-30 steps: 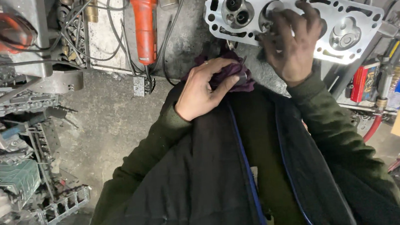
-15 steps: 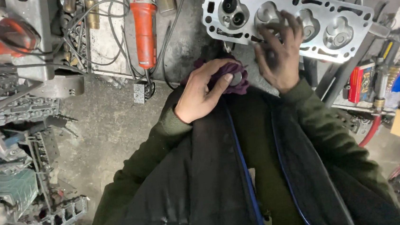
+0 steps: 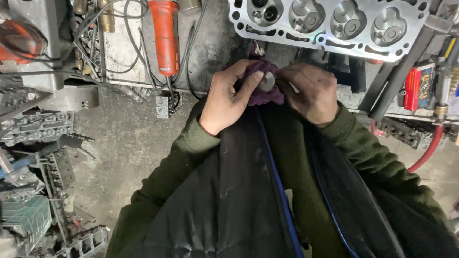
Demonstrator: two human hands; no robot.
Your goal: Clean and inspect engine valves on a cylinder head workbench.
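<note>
Cylinder head on cluttered workbench

- The cloth at the centre of the frame is purple, with a small silver-grey metal disc showing against it.
- The cylinder head at upper right is bright silver, patterned with four rounded chambers and rows of dark holes.
- The power tool at top centre is orange-red.
- The sleeves are dark green.
- The quilted vest is black with blue edging.
- The floor is mottled grey.

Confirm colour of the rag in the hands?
Purple rag, seen in the head view, held in the left hand.
</note>
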